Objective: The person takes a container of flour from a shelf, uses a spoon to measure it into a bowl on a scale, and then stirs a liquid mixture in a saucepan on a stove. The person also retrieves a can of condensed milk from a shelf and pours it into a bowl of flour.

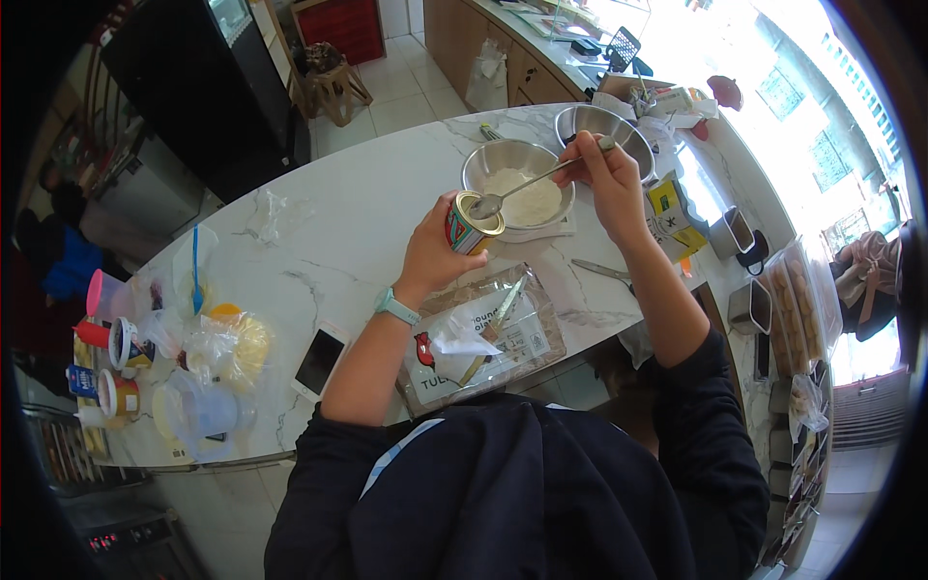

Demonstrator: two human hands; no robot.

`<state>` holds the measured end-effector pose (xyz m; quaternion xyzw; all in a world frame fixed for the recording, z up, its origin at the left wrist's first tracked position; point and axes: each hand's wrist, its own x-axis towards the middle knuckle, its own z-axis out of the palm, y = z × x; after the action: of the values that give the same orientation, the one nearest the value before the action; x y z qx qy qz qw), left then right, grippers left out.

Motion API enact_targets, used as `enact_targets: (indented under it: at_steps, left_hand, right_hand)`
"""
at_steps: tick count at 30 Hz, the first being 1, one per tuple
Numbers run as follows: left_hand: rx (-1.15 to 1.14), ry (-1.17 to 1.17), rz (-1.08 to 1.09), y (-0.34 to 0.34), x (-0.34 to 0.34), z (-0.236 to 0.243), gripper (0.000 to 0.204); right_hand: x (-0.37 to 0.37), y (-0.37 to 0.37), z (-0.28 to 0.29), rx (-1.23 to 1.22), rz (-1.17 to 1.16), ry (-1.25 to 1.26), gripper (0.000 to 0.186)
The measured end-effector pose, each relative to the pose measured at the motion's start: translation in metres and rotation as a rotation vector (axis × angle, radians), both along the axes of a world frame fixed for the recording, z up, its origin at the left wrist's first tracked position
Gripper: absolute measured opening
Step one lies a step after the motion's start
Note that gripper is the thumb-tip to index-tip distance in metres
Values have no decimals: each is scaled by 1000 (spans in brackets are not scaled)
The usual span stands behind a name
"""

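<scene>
On the table (329, 242) a package (525, 335) lies right of a phone (321, 363), before the can (468, 235) and bowl (491, 161) of powder (534, 205).

A small open tin (466, 235) with a red and green label is held tilted in mid-air, a metal spoon (489, 204) slanting across its mouth, handle rising rightward.

The person's hands (435, 253) (611, 188) number two, with one watch (397, 306). There are one can (462, 232), one spoon (527, 185), two steel bowls (495, 162) (601, 120), one white phone (320, 363), one stool (334, 89), and at least two tins (731, 232) (749, 306).
</scene>
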<state>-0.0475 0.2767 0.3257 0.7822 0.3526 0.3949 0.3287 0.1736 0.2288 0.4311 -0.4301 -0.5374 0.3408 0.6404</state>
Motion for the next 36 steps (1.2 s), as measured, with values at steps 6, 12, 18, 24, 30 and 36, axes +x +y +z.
enact_targets:
  at_steps: [6,12,18,24,30,36]
  left_hand:
    - [4,-22,0,-2,-1,4,76]
    - [-39,-203,128,-15,-20,7,71]
    - [-67,-402,326,-35,-63,-13,70]
    - [-43,-390,492,-57,-104,-25,71]
    - [-66,-375,492,-70,-133,-32,71]
    - [-77,-371,389,-73,-120,-19,71]
  right_hand:
    - [1,2,5,-15,-43,-1,30]
    - [29,-9,-19,334,-382,-361,26]
    - [4,-50,-59,396,-331,-641,20]
    - [-53,-87,-124,-310,57,193,16]
    - [-73,-41,-114,-506,-34,-911,46]
    - [-109,22,-172,-221,122,-1251,51]
